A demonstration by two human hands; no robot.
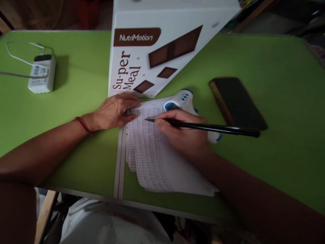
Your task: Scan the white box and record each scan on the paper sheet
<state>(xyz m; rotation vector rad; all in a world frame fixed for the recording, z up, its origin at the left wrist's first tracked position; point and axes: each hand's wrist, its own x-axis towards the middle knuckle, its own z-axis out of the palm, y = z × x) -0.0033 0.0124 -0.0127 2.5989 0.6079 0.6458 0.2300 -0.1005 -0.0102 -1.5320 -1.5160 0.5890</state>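
Note:
My right hand (188, 130) is closed around a black pen (218, 127), whose tip points at the written columns. Beneath it lie sheets of paper (152, 159) covered with rows of small handwriting, their lower corners curling. My left hand (118, 110), with a red cord at the wrist, rests on the upper left edge of the sheets, thumb and fingers apart. Just behind the right hand, partly hidden by it, lies a white and blue handheld device (184, 100) with a small screen and buttons, like an infrared thermometer.
A tall white NutriMotion box (149, 44) stands behind the paper on the green table (83, 159). To the right lies a dark phone in a brown case (238, 101). At the left is a white power adapter (42, 74) with cables. A metal seam (120, 162) crosses the table.

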